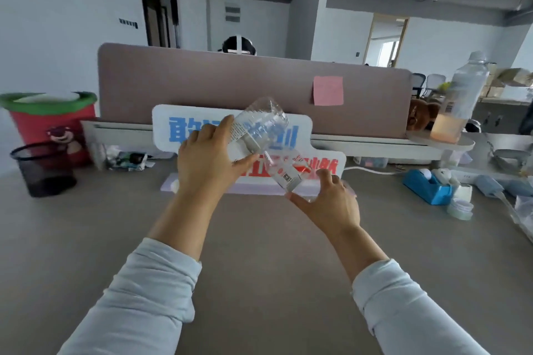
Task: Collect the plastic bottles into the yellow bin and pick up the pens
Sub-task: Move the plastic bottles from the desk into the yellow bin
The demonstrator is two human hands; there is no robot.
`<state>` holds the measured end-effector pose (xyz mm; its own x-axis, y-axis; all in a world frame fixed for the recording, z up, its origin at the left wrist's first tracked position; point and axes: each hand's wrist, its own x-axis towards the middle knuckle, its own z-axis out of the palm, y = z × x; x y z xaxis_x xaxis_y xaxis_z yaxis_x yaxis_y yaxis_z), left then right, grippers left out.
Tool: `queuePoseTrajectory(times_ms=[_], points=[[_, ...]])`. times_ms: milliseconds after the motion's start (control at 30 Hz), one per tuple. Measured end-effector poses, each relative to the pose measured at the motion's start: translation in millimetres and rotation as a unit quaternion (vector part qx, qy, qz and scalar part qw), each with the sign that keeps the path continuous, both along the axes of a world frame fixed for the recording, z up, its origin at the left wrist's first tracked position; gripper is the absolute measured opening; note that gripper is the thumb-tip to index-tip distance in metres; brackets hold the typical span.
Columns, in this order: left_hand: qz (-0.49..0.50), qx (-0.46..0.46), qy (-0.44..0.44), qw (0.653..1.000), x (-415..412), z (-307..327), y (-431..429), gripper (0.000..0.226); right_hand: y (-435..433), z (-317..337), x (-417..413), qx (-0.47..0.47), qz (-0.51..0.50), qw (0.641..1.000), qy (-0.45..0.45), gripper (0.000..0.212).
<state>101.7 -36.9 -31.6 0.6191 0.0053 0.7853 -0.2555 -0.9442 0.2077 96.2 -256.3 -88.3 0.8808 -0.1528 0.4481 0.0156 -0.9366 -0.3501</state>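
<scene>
sleeves: pale, nearest the camera, both forearms reached forward over the surface (259,282).
surface: grey, bare and wide in the middle; clutter only along the back and right edges.
partition: mauve panel (202,86) closed off the far edge, white sign (184,130) leaning in front of it.
left hand (206,164): grip closed around a clear bottle (259,127), held tilted above the surface.
right hand (328,202): grip wrapped on a second clear bottle (288,173), its top touching the first.
tall bottle (464,95): upright on the right shelf, uncollected.
progress: judged early; two bottles in hand, none binned.
yellow bin: not visible.
pens: none made out.
mesh basket (43,170): far left, well apart.
tape dispenser (427,186): right edge.
</scene>
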Motion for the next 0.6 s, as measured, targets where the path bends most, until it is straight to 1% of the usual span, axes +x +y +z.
queuePoseTrajectory(times_ms=[133,267,367,500,600], points=[[0.075,-0.022,0.022,0.997,-33,13,104,0.075,106,10,5,0.01,0.101,0.995,0.001,0.081],[0.151,-0.064,0.06,0.985,-79,20,210,0.074,222,16,3,0.017,0.201,0.979,-0.012,0.079],[0.228,-0.096,0.084,0.965,-116,21,284,0.074,311,19,-5,0.013,0.278,0.96,-0.005,0.077],[0.318,-0.116,0.083,0.937,-168,14,370,0.072,417,14,-28,0.006,0.37,0.929,0.011,0.072],[0.378,-0.126,0.077,0.914,-206,4,425,0.07,488,8,-48,-0.009,0.425,0.905,0.018,0.076]])
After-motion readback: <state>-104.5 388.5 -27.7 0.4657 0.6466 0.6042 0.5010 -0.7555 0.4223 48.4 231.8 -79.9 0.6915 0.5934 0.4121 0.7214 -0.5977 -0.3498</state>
